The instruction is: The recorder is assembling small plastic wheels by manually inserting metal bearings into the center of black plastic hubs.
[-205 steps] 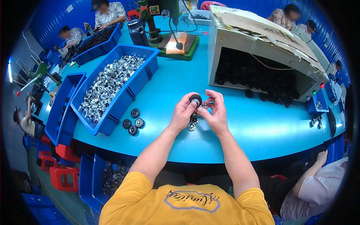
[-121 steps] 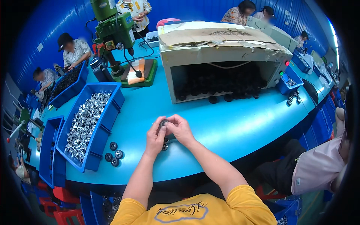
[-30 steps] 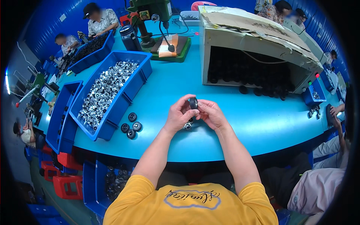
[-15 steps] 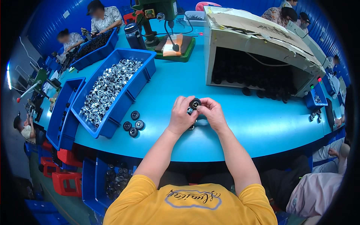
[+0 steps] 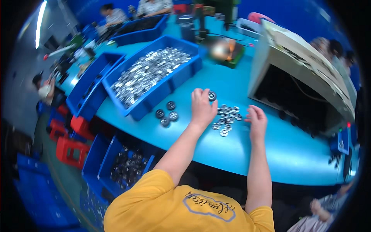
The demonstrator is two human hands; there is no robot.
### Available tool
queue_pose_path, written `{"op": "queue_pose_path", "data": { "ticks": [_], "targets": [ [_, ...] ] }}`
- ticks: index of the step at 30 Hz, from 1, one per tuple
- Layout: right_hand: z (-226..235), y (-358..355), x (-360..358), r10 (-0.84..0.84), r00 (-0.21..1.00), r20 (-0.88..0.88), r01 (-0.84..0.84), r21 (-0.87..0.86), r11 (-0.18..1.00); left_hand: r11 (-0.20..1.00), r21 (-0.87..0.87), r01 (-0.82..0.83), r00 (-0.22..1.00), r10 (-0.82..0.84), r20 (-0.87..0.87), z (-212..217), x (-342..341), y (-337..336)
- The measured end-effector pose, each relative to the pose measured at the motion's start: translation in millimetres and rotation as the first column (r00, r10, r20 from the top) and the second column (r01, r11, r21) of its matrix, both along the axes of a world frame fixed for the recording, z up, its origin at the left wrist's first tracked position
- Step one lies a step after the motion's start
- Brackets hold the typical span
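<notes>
My left hand [image 5: 202, 109] is closed on a small black wheel [image 5: 212, 96] with a silvery centre, held just over the blue table. To its right, a loose cluster of small silvery metal parts [image 5: 228, 116] lies on the tabletop. On the far side of that cluster is my right hand [image 5: 257, 121], open with its fingers loosely bent and nothing visible in them. Several black wheels [image 5: 165, 121] sit grouped to the left of my left forearm.
A blue bin [image 5: 133, 110] heaped with shiny metal parts stands at the left, beside another blue bin [image 5: 73, 102]. At the right is a pale open-fronted box [image 5: 257, 83] with a dark inside. A green-based machine [image 5: 235, 58] stands at the back. Below the table edge sits a bin of wheels [image 5: 129, 166].
My hands have come apart: the left keeps the wheel, while the right has moved away to the right. The metal parts between them now show. The whole view has swung and tilted.
</notes>
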State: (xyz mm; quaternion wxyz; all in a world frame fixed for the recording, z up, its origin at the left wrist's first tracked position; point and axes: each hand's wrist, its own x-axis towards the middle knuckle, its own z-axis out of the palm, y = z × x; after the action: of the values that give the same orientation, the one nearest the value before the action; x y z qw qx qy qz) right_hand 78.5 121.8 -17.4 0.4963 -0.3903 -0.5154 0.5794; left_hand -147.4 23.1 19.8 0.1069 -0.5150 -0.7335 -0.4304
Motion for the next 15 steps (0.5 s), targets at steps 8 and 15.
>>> {"op": "queue_pose_path", "data": {
  "ticks": [8, 15],
  "targets": [
    [-12.7, 4.3, 3.5, 0.016, 0.994, 0.112, -0.029, 0.111, 0.993, 0.771, -0.474, -0.426, 0.897, 0.291, -0.332, 16.1, -77.3, -45.5],
    [21.0, 0.1, 20.0, -0.118, 0.992, 0.050, 0.114, 0.069, 0.991, 0.759, -0.494, -0.423, 0.889, 0.245, -0.386, -35.5, -127.7, -68.8]
  ]
}}
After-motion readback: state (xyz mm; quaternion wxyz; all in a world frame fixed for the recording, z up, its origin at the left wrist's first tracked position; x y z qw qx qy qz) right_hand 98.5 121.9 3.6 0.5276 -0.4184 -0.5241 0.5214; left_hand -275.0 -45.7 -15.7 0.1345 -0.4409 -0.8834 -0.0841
